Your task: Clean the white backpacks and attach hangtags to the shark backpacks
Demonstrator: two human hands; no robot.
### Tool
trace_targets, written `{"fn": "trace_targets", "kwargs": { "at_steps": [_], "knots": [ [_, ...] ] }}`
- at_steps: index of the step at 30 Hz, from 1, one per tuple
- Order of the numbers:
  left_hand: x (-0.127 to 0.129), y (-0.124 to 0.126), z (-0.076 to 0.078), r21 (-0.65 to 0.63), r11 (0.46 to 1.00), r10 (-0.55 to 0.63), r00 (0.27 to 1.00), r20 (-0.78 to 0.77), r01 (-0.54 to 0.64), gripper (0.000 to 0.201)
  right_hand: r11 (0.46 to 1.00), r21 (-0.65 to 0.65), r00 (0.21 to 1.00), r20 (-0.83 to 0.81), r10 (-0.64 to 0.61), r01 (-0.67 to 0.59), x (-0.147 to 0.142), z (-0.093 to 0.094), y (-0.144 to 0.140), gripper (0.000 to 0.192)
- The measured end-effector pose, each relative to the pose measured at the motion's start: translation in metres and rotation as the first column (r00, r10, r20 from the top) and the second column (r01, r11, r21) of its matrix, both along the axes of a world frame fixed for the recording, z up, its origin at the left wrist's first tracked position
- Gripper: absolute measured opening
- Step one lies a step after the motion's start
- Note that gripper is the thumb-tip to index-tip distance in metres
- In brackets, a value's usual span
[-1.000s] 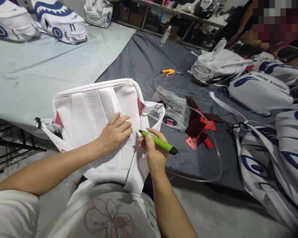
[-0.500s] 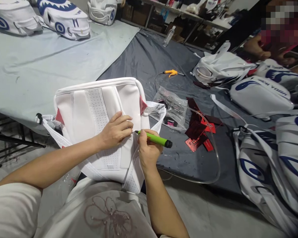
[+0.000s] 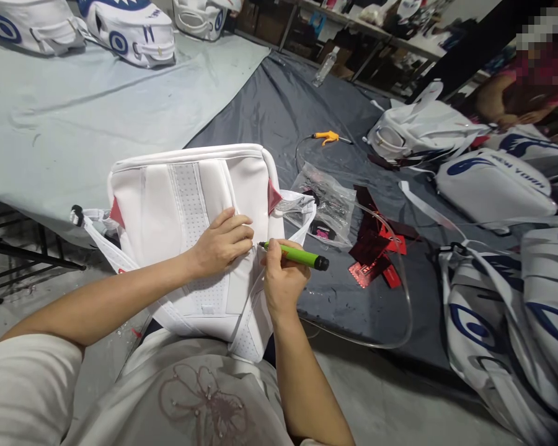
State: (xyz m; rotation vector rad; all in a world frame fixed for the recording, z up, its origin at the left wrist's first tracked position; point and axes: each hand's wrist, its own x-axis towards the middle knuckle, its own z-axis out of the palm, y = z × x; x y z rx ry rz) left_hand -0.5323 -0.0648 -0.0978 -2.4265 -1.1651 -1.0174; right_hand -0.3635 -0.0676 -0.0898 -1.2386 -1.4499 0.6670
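Observation:
A white backpack (image 3: 158, 186) rests tilted against the table edge and my lap, its padded back panel and straps toward me. My left hand (image 3: 225, 244) lies across the panel's middle, fingers together and bent against the material near a raised padded edge; its thumb is hidden. In my right hand (image 3: 283, 282) is a green marker (image 3: 300, 255) with a black end, gripped between thumb and fingers. Its tip points left, close beside my left fingertips, at the backpack's surface; whether it touches cannot be made out. Red triangular patches (image 3: 274, 197) sit at the backpack's sides.
Right of the backpack lie a clear plastic bag (image 3: 328, 201), red tags (image 3: 372, 272) and an orange air gun (image 3: 326, 137) with a hose. More white-and-blue backpacks (image 3: 493, 183) fill the right side. A bottle (image 3: 326, 66) stands farther back. Another person's hands (image 3: 516, 118) show at upper right.
The view has shifted slightly, so most things appear a little farther right. Both hands and the marker keep nearly the same place on the backpack.

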Motion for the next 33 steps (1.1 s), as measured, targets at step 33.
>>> {"fn": "trace_targets", "kwargs": {
  "at_steps": [33],
  "knots": [
    [0.0005,0.0016,0.0025,0.038,0.998,0.044,0.998,-0.034,-0.042,0.017,0.995,-0.043,0.99,0.104,0.093,-0.089,0.004,0.0057,0.0085,0.029]
  ]
}}
